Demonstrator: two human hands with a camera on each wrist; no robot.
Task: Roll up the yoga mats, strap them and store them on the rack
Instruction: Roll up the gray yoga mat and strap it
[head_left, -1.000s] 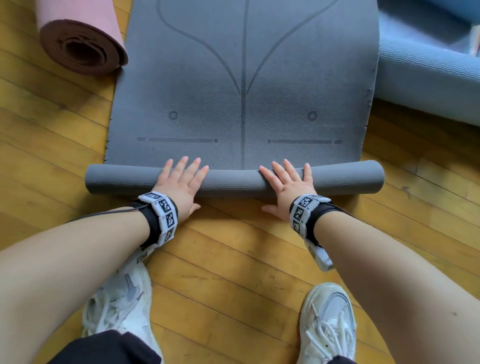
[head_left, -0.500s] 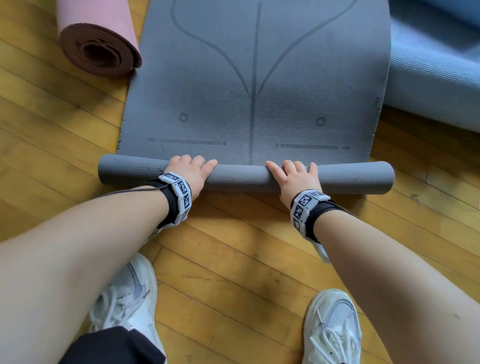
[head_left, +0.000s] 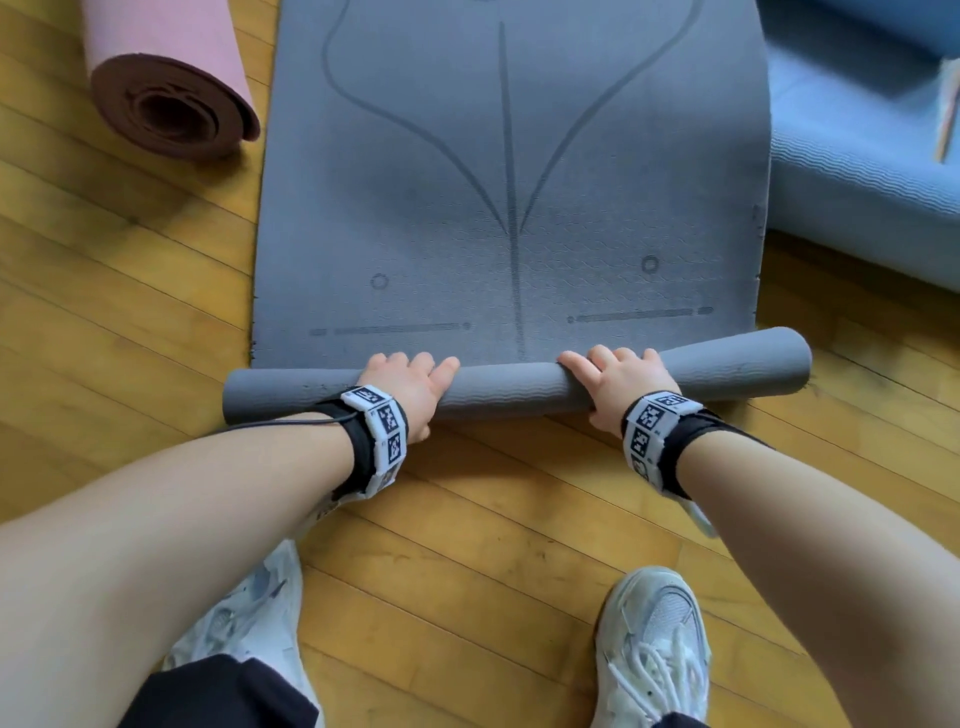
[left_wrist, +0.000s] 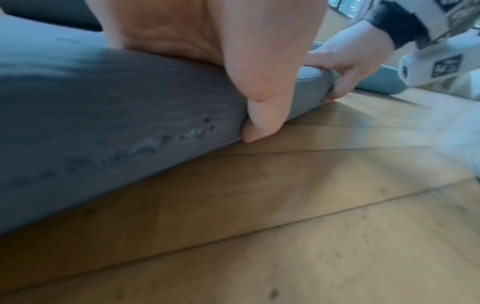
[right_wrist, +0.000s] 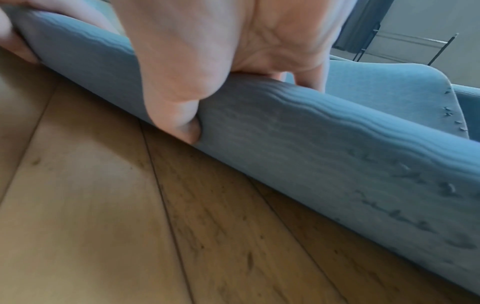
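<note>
Head view, mat: the grey yoga mat lay flat on the wooden floor, its near end wound into a thin roll that ran crosswise in front of our shoes.
Head view, hands: our left hand and right hand both sat on top of that roll, fingers curled over its far side, thumbs tucked at the near side.
Head view, neighbours: a pink mat, already rolled, lay to the left; a blue mat lay to the right, only partly in frame. We saw no rack or strap here.
Left wrist view: the left hand pressed down on the roll, the thumb hooked under its near edge against the floor; further along, the right hand clasped the same roll.
Right wrist view: the right hand wrapped the roll, the thumb dug into the foam and dented it.
Handling, our judgement: the mat looked soft, springy, light and grippy; it would likely loosen if released.
Where to hold, our judgement: both hands spread apart on the roll, so that it would wind evenly and not run crooked.
</note>
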